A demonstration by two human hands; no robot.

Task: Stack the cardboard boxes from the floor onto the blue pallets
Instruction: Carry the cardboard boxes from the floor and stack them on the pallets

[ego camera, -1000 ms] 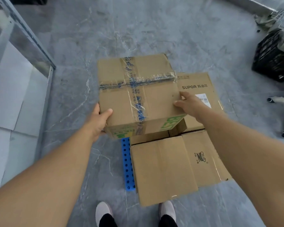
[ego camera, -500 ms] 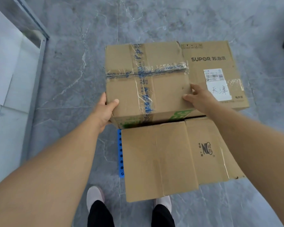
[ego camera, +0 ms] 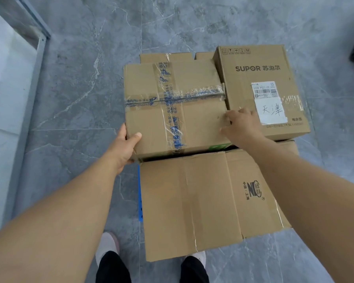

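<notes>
A grey marble-patterned floor (ego camera: pixel 86 64) carries a blue pallet (ego camera: pixel 140 193), of which only a thin left edge shows. On the pallet lies a plain cardboard box (ego camera: pixel 202 201) nearest the pallet's visible edge; beyond it sit a taped box (ego camera: pixel 172 107) and, just beside that, a SUPOR box (ego camera: pixel 260 68).

Both forearms bare to frame edge, no sleeves, no watch/rings seen. Left hand (ego camera: pixel 124 146) & right hand (ego camera: pixel 241 127) ungloved, short nails. Black trousers (ego camera: pixel 112 268) on both legs, below near edge of big plain carton (ego camera: pixel 192 201). Pale pinkish-white shoes (ego camera: pixel 107 245), toes rounded; right shoe mostly hidden under carton.
</notes>
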